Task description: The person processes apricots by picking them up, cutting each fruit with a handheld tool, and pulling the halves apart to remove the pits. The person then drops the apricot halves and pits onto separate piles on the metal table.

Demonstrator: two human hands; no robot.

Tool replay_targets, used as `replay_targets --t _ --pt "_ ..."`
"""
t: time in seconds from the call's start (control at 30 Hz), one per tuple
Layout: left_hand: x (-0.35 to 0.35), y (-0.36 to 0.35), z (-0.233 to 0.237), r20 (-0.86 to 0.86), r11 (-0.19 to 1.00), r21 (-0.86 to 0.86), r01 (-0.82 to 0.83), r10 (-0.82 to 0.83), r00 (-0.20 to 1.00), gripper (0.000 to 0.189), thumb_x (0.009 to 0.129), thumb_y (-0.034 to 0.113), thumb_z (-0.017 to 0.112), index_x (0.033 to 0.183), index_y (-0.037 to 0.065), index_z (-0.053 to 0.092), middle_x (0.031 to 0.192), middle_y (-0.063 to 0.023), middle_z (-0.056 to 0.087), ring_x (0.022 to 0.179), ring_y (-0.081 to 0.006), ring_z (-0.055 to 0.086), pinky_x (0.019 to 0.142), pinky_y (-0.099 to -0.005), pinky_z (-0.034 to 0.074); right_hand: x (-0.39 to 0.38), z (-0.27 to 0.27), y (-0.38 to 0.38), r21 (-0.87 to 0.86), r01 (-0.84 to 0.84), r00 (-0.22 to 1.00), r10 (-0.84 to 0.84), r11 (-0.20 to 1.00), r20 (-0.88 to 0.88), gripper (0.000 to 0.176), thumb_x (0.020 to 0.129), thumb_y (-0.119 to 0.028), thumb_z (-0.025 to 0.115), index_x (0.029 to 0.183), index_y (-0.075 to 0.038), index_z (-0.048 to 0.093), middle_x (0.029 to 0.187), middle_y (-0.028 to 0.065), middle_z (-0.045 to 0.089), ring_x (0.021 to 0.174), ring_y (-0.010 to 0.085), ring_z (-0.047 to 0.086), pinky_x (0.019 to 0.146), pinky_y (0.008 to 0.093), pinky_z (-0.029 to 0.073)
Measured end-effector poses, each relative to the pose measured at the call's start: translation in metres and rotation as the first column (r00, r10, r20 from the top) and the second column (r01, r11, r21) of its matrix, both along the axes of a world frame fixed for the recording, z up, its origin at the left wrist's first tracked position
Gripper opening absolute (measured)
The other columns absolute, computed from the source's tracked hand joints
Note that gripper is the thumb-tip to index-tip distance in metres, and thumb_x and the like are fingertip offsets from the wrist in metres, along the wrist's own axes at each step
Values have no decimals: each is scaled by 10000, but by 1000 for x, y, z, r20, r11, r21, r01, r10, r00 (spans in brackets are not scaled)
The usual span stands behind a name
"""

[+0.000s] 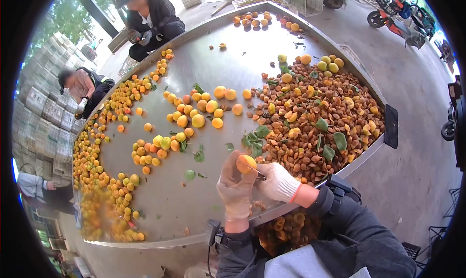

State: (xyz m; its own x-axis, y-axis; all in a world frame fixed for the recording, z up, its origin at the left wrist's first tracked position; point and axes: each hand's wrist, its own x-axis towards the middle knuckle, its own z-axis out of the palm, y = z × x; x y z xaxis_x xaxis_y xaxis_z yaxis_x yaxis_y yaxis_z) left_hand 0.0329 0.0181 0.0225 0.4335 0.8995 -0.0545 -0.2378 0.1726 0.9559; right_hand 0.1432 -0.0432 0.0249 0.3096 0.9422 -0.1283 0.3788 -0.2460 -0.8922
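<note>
My left hand (236, 190), in a pale glove, is closed around an orange-yellow apricot (246, 163) and holds it up above the metal table's near edge. In my right hand (277, 182), white-gloved, is a small knife (261, 175); its dark tip meets the apricot's lower right side, and the handle is hidden in the fist. Just beyond my right hand spreads a large heap of brown apricot pits (310, 127), mixed with fruit pieces and green leaves. Below my wrists, a container of apricot halves (289, 232) shows partly under the table edge.
Loose apricots (199, 120) lie mid-table on the metal table (233, 64), with many more (97, 166) along its left side. A raised rim borders the table. Two people (150, 21) sit at the far left edge; another person's sleeve (31, 186) shows left. Scooters (398, 21) stand back right.
</note>
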Motion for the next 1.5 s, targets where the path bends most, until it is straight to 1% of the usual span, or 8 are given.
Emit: replay_targets --t 0.1,0.17,0.37,0.47,0.97,1.17,1.37,1.5 --pt "3 -5 -1 34 997 -45 -66 68 997 649 710 -53 773 1296 -55 494 1157 -85 600 1044 -166 577 923 -287 469 4 8 -3 -35 7 996 -4 999 85 311 768 -107 618 1072 -43 635 840 238 636 822 402 631 682 416 505" --pt "5 2 -6 -91 862 501 -80 144 985 613 735 -78 723 1304 -31 498 1115 -82 599 958 -160 591 860 -289 495 8 7 -1 -1 23 992 -22 1000 123 317 764 -102 621 1075 -39 634 832 227 643 813 395 636 690 414 507" --pt "0 6 -5 113 978 -173 115 -96 989 624 752 -122 695 1325 -20 472 1214 -122 577 1093 -224 583 950 -339 477 5 -8 1 -6 -8 1000 8 1000 -3 312 784 -60 621 1095 -35 632 858 196 668 817 320 669 707 359 513" --pt "3 3 -12 244 977 -144 158 -120 962 566 782 -77 681 1311 -11 491 1120 -118 604 912 -202 615 712 -317 548 5 -15 1 -29 11 1000 -11 1000 -2 302 801 -51 604 1102 -28 632 861 188 673 811 282 676 705 338 512" --pt "-4 -2 0 -73 981 182 68 -55 996 601 742 -96 713 1302 -34 504 1142 -69 594 1017 -155 581 878 -275 493 8 -5 0 -11 -52 999 52 999 1 259 783 -36 579 1033 -12 642 775 172 667 733 257 668 673 346 508" --pt "-4 -1 4 -182 952 287 107 -56 982 589 741 -122 673 1295 -10 508 1168 -67 566 1064 -184 591 910 -312 495 22 4 9 -168 -257 916 185 952 -356 204 799 -66 571 966 -10 674 789 197 666 721 257 661 667 355 493" --pt "2 -9 12 -35 969 247 31 -23 999 598 758 -69 712 1313 -10 498 1130 -66 603 999 -148 587 860 -284 506 4 -8 2 143 29 996 -40 989 77 236 790 -43 557 991 -32 680 787 209 652 731 262 666 672 355 496" --pt "0 -10 12 -92 957 286 42 -16 996 604 801 -34 701 1348 3 446 1127 -126 623 1061 -225 614 884 -312 510 1 -5 2 173 70 997 -68 982 -20 214 800 -43 559 976 -21 678 783 192 660 725 232 661 674 349 497"
